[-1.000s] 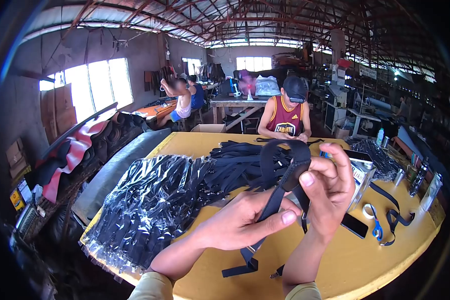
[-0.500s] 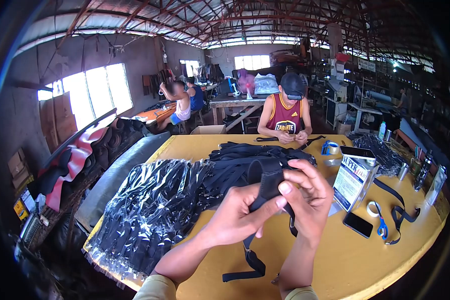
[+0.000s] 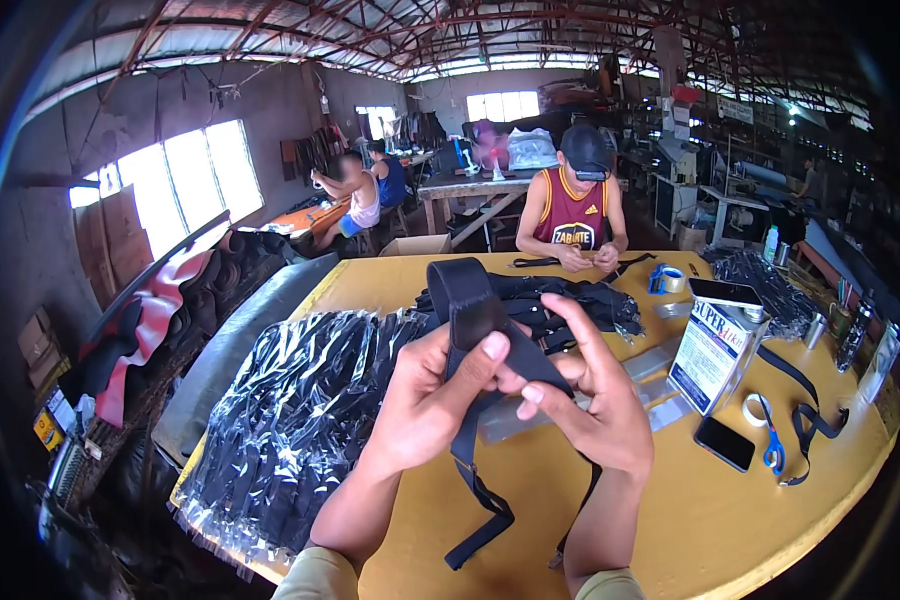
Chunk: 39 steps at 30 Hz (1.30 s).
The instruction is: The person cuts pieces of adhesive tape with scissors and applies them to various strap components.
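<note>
A wide black strap (image 3: pixel 475 315), its upper end folded into a loop, is held up over the table. My left hand (image 3: pixel 420 405) pinches it just below the loop, thumb on top. On the strap's lower right part, my right hand (image 3: pixel 605 415) closes with its thumb, while its index finger points up, off the strap. Narrower black ends hang below both hands towards the yellow table (image 3: pixel 450 550). Behind the hands lies a heap of loose black straps (image 3: pixel 570 295). Clear-wrapped black straps (image 3: pixel 290 430) cover the table's left side.
Right of my hands stand a tin (image 3: pixel 710 365) with a phone (image 3: pixel 727 293) on top, another phone (image 3: pixel 725 443), a tape roll (image 3: pixel 756 410) and blue-handled scissors (image 3: pixel 773 455). Across the table a co-worker (image 3: pixel 575 220) handles something small. Clear plastic sleeves (image 3: pixel 650 362) lie near the tin.
The strap has turned, and its loop now stands up at the left above my left thumb. Both hands have shifted slightly, the left one leftwards. More of the strap's flat face shows.
</note>
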Motion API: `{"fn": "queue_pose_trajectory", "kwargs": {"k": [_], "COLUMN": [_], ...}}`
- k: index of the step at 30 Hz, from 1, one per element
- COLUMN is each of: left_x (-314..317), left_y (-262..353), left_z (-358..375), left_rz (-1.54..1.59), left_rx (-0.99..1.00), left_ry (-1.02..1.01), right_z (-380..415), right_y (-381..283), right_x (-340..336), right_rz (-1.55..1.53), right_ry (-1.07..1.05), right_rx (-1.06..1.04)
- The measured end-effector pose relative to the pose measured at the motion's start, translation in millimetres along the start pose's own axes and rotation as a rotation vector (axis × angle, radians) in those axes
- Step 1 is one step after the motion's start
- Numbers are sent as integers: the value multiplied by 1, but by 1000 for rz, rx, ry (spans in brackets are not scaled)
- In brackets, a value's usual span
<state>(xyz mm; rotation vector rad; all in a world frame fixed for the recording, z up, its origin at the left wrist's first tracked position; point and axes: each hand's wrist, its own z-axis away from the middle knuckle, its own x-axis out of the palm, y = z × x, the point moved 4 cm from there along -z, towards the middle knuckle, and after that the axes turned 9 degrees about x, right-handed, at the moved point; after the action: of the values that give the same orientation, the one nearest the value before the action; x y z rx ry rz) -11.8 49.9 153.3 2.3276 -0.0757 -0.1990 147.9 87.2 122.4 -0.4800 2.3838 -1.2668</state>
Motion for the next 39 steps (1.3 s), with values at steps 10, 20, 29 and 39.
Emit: {"fn": "queue_pose_trajectory", "kwargs": {"k": [10, 20, 29, 39], "left_x": [-15, -60, -80, -111], "left_y": [-1, -29, -20, -14], "left_z": [-8, 29, 49, 49], "left_rz": [413, 918, 945, 928], "left_rx": [-38, -175, -74, 142], "left_ry": [157, 390, 568, 577], "right_z": [-14, -31, -39, -30], "right_y": [28, 41, 55, 72], "right_x": [14, 67, 120, 131], "right_rz": [44, -182, -335, -523], "right_ry": [-140, -336, -448, -769], "right_rx": [193, 181, 29, 291]}}
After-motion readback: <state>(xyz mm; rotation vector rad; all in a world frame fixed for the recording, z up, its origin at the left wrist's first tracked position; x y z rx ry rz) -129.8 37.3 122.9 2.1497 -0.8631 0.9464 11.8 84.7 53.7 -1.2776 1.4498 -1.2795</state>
